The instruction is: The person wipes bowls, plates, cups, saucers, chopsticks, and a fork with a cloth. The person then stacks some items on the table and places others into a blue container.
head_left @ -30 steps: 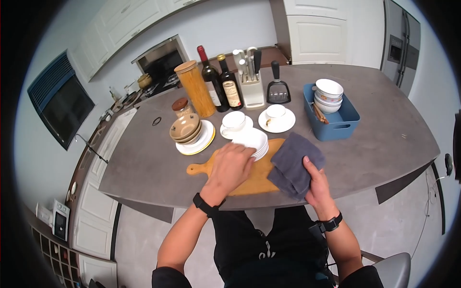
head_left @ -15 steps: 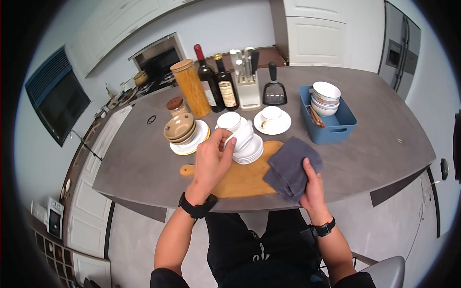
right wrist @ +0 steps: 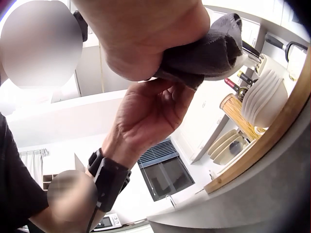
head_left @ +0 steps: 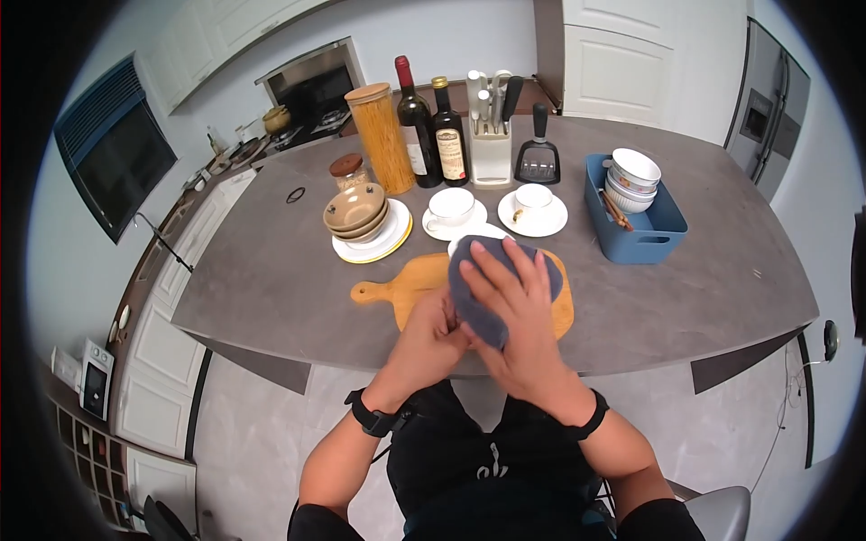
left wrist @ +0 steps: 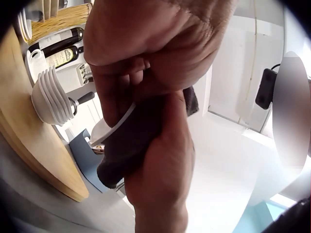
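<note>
Above the wooden board (head_left: 415, 278), our left hand (head_left: 422, 343) pinched the white dish (left wrist: 101, 132) at its edge; our right hand (head_left: 526, 338) gripped the grey cloth (head_left: 467, 293) against it, fingers spread on top.

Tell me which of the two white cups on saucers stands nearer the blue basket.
The right cup, in front of the black-handled utensil; the other cup stands further left, in front of the bottles.

Soft matt grey cloth (head_left: 487, 302) — against smooth glossy white dishes (left wrist: 52, 99) and pale smooth wooden board (head_left: 417, 278).
</note>
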The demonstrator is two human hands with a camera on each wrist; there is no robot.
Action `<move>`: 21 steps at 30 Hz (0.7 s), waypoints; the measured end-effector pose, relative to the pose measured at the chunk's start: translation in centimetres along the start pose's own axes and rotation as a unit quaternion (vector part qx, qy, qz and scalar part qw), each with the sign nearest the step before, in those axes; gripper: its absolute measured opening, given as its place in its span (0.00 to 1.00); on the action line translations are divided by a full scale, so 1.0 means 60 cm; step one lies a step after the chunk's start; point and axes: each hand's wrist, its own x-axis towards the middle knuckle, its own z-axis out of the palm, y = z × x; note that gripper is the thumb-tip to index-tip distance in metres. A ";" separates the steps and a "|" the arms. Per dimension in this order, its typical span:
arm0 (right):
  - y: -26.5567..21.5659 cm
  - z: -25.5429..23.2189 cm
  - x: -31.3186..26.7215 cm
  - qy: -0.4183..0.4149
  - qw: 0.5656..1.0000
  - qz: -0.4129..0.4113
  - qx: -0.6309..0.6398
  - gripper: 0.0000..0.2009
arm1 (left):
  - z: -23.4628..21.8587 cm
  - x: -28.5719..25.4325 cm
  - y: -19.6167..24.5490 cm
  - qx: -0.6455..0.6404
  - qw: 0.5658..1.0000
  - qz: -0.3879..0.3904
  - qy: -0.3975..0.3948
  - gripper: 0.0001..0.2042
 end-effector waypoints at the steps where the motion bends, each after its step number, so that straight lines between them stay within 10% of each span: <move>1: 0.010 0.002 0.006 0.015 1.000 0.011 0.013 0.31 | -0.005 -0.005 -0.007 0.013 0.999 -0.012 -0.032 0.17; 8: 0.044 0.002 0.037 0.082 0.929 0.203 0.300 0.15 | 0.001 -0.017 -0.003 -0.072 0.996 0.002 -0.049 0.12; 10: 0.046 -0.001 0.036 0.127 0.836 0.283 0.452 0.17 | 0.003 -0.016 0.001 -0.114 0.993 0.035 -0.002 0.13; 14: 0.016 0.041 0.017 0.235 0.805 0.273 0.472 0.19 | 0.013 -0.008 -0.010 -0.134 0.988 0.067 0.044 0.14; 17: -0.002 0.053 -0.010 0.172 0.791 0.326 0.488 0.20 | 0.028 -0.005 -0.018 0.047 0.986 0.099 0.129 0.11; 19: -0.019 0.058 -0.023 0.121 0.778 0.344 0.511 0.21 | 0.033 -0.003 -0.009 0.362 0.907 0.133 0.170 0.13; 21: -0.038 0.051 -0.019 0.141 0.740 0.365 0.547 0.21 | 0.027 0.010 -0.019 0.407 0.875 0.209 0.156 0.14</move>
